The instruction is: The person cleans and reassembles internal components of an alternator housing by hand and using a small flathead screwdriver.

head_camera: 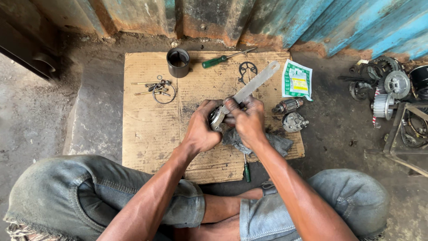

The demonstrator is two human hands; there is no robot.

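Observation:
My left hand (201, 127) grips a round grey metal motor part (217, 118) over a sheet of cardboard (147, 129). My right hand (248, 119) holds the lower end of a long flat grey metal bar (261, 80), which reaches up and to the right from the part. A dirty grey rag (278, 143) lies under my hands. Both hands touch around the part, and much of it is hidden by my fingers.
On the cardboard lie a black cylinder (178, 62), a green-handled screwdriver (219, 59), long bolts with a ring (161, 89), a black gasket (247, 70), a motor armature (288, 105), a metal end housing (294, 122), a green-and-white packet (298, 80). Metal parts (390, 87) are piled at right.

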